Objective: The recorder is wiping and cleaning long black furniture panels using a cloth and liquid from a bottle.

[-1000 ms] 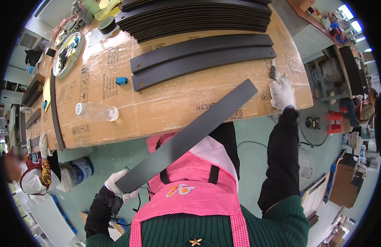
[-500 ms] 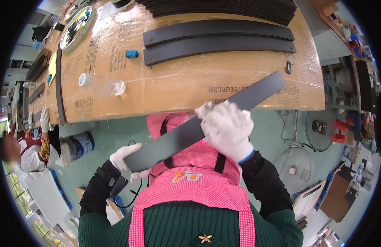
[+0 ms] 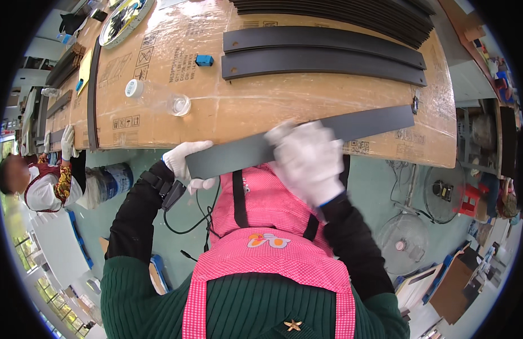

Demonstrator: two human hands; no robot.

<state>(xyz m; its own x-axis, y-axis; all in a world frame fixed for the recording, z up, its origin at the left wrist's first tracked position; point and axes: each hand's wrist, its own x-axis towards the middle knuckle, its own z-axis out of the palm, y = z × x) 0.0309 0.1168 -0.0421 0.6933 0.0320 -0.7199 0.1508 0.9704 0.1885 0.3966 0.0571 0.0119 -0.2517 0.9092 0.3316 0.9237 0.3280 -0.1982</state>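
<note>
A long, flat dark grey strip (image 3: 233,153) lies slantwise in front of me, its right part over the table's near edge. My left hand (image 3: 185,161), in a white glove, grips the strip's left end, thumb above and fingers below. Across the strip's middle presses my right hand (image 3: 309,161), also gloved, smeared by motion and with its fingers folded. A whitish lump shows at its left side; whether this is a cloth or part of the glove I cannot tell. Beyond lie two dark strips (image 3: 323,59) with holes at their ends.
Film-wrapped cardboard covers the table (image 3: 227,113). On it are a clear bottle (image 3: 159,99), a blue block (image 3: 204,60), a small dark object (image 3: 415,101), a stack of dark strips (image 3: 340,17) and a round tray (image 3: 123,22). A co-worker (image 3: 46,183) stands left; a fan (image 3: 405,243) is right.
The strip has risen toward the table and turned flatter, its left end lifting with my left hand. My right hand has shifted slightly and is now more blurred. The table has drifted rightward in view.
</note>
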